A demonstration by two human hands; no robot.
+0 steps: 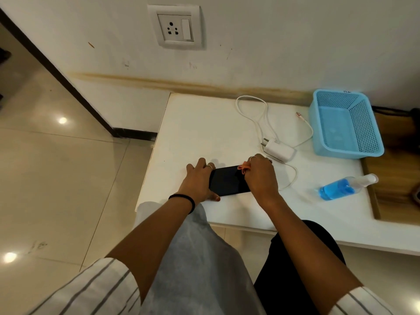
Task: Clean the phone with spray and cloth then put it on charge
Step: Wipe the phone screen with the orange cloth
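Note:
A black phone (227,181) lies flat, screen up, on the white table (204,133). My left hand (198,180) grips its left end, fingers over the far edge and thumb at the near edge. My right hand (261,176) holds a small orange cloth (243,167) bunched in its fingers and presses it on the phone's right end; most of the cloth is hidden under the hand. A spray bottle (345,186) with blue liquid lies on its side at the right. A white charger (279,149) with its coiled cable (252,103) sits behind the phone.
An empty light-blue perforated basket (363,153) stands at the table's back right. A wall socket (175,27) with a switch is above the table. The table's left edge drops to a tiled floor (56,178). My knees are under the near edge.

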